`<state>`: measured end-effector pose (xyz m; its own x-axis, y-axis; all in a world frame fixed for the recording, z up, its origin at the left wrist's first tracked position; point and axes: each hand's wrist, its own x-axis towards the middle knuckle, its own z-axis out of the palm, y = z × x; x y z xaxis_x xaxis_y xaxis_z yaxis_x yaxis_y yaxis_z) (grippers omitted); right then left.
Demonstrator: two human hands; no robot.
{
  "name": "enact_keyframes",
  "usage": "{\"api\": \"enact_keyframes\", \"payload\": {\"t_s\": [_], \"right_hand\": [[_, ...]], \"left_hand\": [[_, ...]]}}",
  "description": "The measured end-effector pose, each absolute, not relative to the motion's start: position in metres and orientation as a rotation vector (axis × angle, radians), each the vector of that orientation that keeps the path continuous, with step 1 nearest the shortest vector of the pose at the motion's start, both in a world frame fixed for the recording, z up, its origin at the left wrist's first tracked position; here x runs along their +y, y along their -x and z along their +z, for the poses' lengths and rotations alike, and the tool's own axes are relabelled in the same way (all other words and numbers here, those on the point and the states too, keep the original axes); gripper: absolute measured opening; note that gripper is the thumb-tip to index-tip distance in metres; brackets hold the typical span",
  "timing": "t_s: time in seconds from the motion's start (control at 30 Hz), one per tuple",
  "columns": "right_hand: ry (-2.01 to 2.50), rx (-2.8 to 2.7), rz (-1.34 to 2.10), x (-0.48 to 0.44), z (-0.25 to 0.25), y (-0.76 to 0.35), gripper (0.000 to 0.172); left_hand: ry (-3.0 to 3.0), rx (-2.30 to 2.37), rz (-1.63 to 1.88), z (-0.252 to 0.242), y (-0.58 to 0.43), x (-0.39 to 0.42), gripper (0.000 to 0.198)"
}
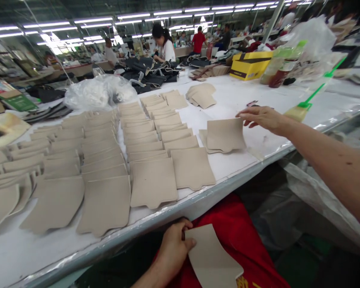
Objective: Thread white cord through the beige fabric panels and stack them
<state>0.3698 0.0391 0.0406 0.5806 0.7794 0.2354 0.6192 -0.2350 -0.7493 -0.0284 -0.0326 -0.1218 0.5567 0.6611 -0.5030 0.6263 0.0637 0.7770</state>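
Observation:
My left hand [177,245] is closed on a beige leather-like panel [210,254], pinching its upper left corner over my lap, below the table edge. A small dark thing shows between the fingers; I cannot make out what it is. Over the table, my right hand [262,118] has its fingers loosely stretched out, the fingertips at the upper right corner of another beige panel [225,134]. That panel is slightly curved and overlaps one more piece beneath it. To its left, overlapping rows of similar panels [153,180] cover the white tabletop.
A glue bottle with a green brush [300,110] stands right of my right hand. Behind are a small pile of beige pieces [201,96], a yellow box [250,66], bottles [283,68] and clear plastic bags [99,92]. The table's front edge [156,220] runs diagonally. Co-workers sit farther back.

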Motion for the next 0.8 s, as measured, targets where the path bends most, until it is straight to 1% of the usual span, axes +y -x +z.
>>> {"api": "enact_keyframes", "payload": {"t_s": [0.03, 0.07, 0.13, 0.2, 0.3, 0.33, 0.4, 0.47, 0.53, 0.6, 0.8], "right_hand": [[1.962, -1.139, 0.230, 0.040, 0.035, -0.370, 0.013], [1.977, -1.155, 0.193, 0.039, 0.031, -0.368, 0.018], [1.984, -1.163, 0.060, 0.026, 0.022, -0.356, 0.027], [1.945, -1.202, -0.007, 0.000, 0.011, -0.329, 0.031], [1.839, -1.425, 0.190, -0.055, -0.011, -0.270, 0.018], [1.787, -1.512, 0.295, -0.074, -0.020, -0.249, 0.015], [1.651, -1.709, 0.699, -0.105, -0.037, -0.215, 0.013], [1.650, -1.765, 0.815, -0.125, -0.052, -0.193, 0.009], [1.698, -1.784, 0.802, -0.135, -0.064, -0.183, 0.008], [1.746, -1.814, 0.763, -0.139, -0.071, -0.180, 0.011], [1.810, -1.900, 0.706, -0.143, -0.073, -0.173, 0.016]], "left_hand": [[-1.511, 1.080, 0.073, -0.125, 0.028, -0.031, 0.033], [-1.403, 1.040, 0.099, -0.127, 0.027, -0.030, 0.031], [-1.192, 0.969, 0.135, -0.128, 0.026, -0.028, 0.036], [-1.061, 0.926, 0.163, -0.124, 0.024, -0.027, 0.041], [-0.976, 0.862, 0.146, -0.109, 0.020, -0.026, 0.041], [-0.961, 0.835, 0.136, -0.103, 0.019, -0.026, 0.039], [-0.944, 0.791, 0.138, -0.092, 0.016, -0.026, 0.037], [-0.962, 0.770, 0.151, -0.085, 0.013, -0.028, 0.033], [-0.989, 0.757, 0.152, -0.083, 0.010, -0.031, 0.029], [-0.983, 0.730, 0.147, -0.085, 0.008, -0.034, 0.028], [-0.964, 0.686, 0.183, -0.107, 0.007, -0.046, 0.040]]}}
